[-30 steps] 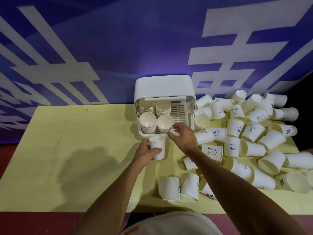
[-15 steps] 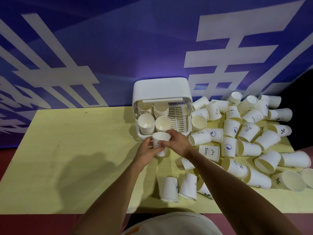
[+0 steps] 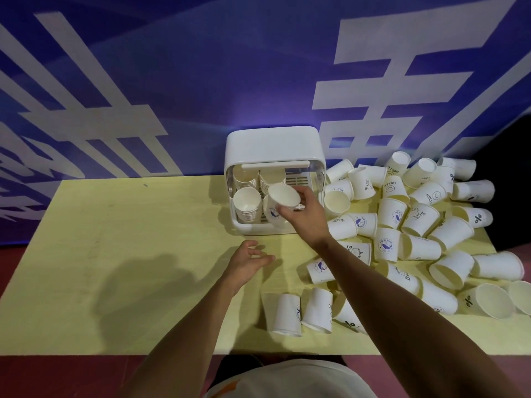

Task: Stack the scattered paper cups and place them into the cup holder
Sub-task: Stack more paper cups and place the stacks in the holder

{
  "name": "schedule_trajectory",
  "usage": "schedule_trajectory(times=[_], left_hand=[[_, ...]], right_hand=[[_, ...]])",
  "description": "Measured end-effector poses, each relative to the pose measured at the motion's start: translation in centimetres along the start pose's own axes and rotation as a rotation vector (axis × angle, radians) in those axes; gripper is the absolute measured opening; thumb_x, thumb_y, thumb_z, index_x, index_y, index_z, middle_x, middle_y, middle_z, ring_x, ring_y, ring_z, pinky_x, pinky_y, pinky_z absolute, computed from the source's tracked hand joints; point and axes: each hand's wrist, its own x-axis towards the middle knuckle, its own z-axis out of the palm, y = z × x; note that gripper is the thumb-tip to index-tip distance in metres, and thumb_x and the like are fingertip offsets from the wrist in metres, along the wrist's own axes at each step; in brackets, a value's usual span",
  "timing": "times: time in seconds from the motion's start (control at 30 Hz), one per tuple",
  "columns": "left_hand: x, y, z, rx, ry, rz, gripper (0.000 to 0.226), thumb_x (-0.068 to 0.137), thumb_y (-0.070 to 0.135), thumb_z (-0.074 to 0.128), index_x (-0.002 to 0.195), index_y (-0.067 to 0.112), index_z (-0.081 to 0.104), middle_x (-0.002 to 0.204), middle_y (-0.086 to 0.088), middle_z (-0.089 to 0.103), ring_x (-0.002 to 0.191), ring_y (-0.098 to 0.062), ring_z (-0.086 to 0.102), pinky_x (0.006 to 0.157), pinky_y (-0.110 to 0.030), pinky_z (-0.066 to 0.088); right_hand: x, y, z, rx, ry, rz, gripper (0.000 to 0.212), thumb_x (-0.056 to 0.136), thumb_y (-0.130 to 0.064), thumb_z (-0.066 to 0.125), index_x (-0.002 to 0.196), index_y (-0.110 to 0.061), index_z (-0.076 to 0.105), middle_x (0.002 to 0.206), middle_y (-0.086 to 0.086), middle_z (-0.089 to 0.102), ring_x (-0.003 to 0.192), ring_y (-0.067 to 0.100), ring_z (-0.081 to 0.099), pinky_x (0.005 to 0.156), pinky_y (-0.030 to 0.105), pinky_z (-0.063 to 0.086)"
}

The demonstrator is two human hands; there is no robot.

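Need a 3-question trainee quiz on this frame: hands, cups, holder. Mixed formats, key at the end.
1. True or false: the left hand holds nothing.
2. The cup in the right hand's grip, at the cup holder, is: A upright, B tilted, C upside down.
3. Fill in: the scattered cups lie on the holder's ___ side, as the person sees it.

Key: 1 true; 2 B; 3 right.
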Motion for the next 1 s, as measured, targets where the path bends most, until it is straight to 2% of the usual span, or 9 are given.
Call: schedule_trajectory(times=[0.13, 0.23, 0.33, 0.43, 0.57, 0.67, 0.8, 0.9, 1.0], left_hand=[[-0.7, -0.2, -0.1, 0.02, 0.001, -0.007, 0.066, 0.076, 0.036, 0.084, 0.131, 0.022, 0.05, 0.119, 0.003, 0.061, 0.106, -0.008, 0.06, 0.076, -0.018, 0.044], [-1.0, -0.5, -0.5, 0.034, 0.009, -0.023, 0.064, 0.076, 0.036, 0.084, 0.13, 0.023, 0.05, 0.119, 0.002, 0.06, 0.104, -0.008, 0.06, 0.077, -0.019, 0.043], [-1.0, -1.2, -0.8, 0.041, 0.01, -0.047, 0.066, 0.075, 0.038, 0.084, 0.13, 0.023, 0.05, 0.12, 0.002, 0.06, 0.108, -0.011, 0.06, 0.086, -0.025, 0.046], [-1.1, -1.9, -0.8, 0.033, 0.01, -0.063, 0.066, 0.075, 0.039, 0.085, 0.13, 0.022, 0.051, 0.122, 0.001, 0.06, 0.11, -0.013, 0.061, 0.095, -0.03, 0.048], [-1.6, -1.8, -0.6, 0.023, 0.008, -0.07, 0.064, 0.077, 0.036, 0.084, 0.13, 0.022, 0.052, 0.121, 0.001, 0.059, 0.107, -0.01, 0.061, 0.083, -0.024, 0.046], [-1.8, -1.8, -0.5, 0.019, 0.005, -0.073, 0.061, 0.078, 0.035, 0.083, 0.129, 0.023, 0.052, 0.121, 0.001, 0.059, 0.104, -0.008, 0.06, 0.079, -0.021, 0.045], [-1.9, -2.1, 0.0, 0.036, -0.01, -0.087, 0.06, 0.079, 0.037, 0.082, 0.129, 0.022, 0.052, 0.122, 0.001, 0.058, 0.108, -0.011, 0.059, 0.085, -0.024, 0.044], [-2.2, -2.6, 0.9, 0.052, -0.053, -0.108, 0.064, 0.077, 0.041, 0.083, 0.129, 0.023, 0.052, 0.122, 0.001, 0.058, 0.109, -0.011, 0.059, 0.089, -0.025, 0.044], [-2.5, -2.8, 1.9, 0.061, -0.089, -0.115, 0.077, 0.067, 0.052, 0.084, 0.131, 0.024, 0.051, 0.122, 0.002, 0.057, 0.109, -0.011, 0.058, 0.089, -0.026, 0.043]], right_hand=[[1.1, -0.3, 0.6, -0.025, 0.049, -0.041, 0.065, 0.072, -0.047, 0.082, 0.126, -0.037, 0.047, 0.118, -0.02, 0.059, 0.111, 0.005, 0.057, 0.093, 0.039, 0.054], [1.3, 0.1, 1.1, -0.087, 0.028, -0.051, 0.067, 0.074, -0.045, 0.079, 0.13, -0.032, 0.045, 0.125, -0.014, 0.059, 0.114, 0.011, 0.057, 0.096, 0.044, 0.052], [1.5, 0.4, 1.4, -0.113, 0.004, -0.045, 0.072, 0.077, -0.034, 0.079, 0.138, -0.019, 0.044, 0.133, -0.002, 0.059, 0.121, 0.015, 0.055, 0.102, 0.038, 0.048], [1.7, 0.5, 2.0, -0.158, -0.012, -0.034, 0.077, 0.076, -0.026, 0.08, 0.142, -0.017, 0.041, 0.136, 0.001, 0.057, 0.123, 0.018, 0.053, 0.099, 0.032, 0.044], [2.1, 0.8, 2.6, -0.231, -0.017, -0.039, 0.076, 0.077, -0.027, 0.079, 0.143, -0.016, 0.043, 0.137, 0.003, 0.055, 0.122, 0.023, 0.053, 0.103, 0.042, 0.047], [1.9, 1.2, 2.5, -0.254, -0.009, -0.034, 0.071, 0.079, -0.025, 0.077, 0.142, -0.013, 0.045, 0.138, 0.006, 0.054, 0.123, 0.024, 0.052, 0.102, 0.036, 0.046], [0.8, 2.3, 1.8, -0.258, -0.006, -0.008, 0.064, 0.081, -0.025, 0.075, 0.138, -0.013, 0.049, 0.136, 0.007, 0.055, 0.123, 0.023, 0.053, 0.096, 0.027, 0.04], [-0.3, 3.6, 1.2, -0.282, -0.022, 0.016, 0.06, 0.084, -0.029, 0.073, 0.138, -0.014, 0.049, 0.136, 0.005, 0.056, 0.123, 0.022, 0.054, 0.098, 0.033, 0.044], [-1.2, 4.7, 0.4, -0.324, -0.046, 0.051, 0.06, 0.085, -0.033, 0.072, 0.138, -0.015, 0.05, 0.137, 0.004, 0.057, 0.121, 0.021, 0.057, 0.099, 0.039, 0.049]])
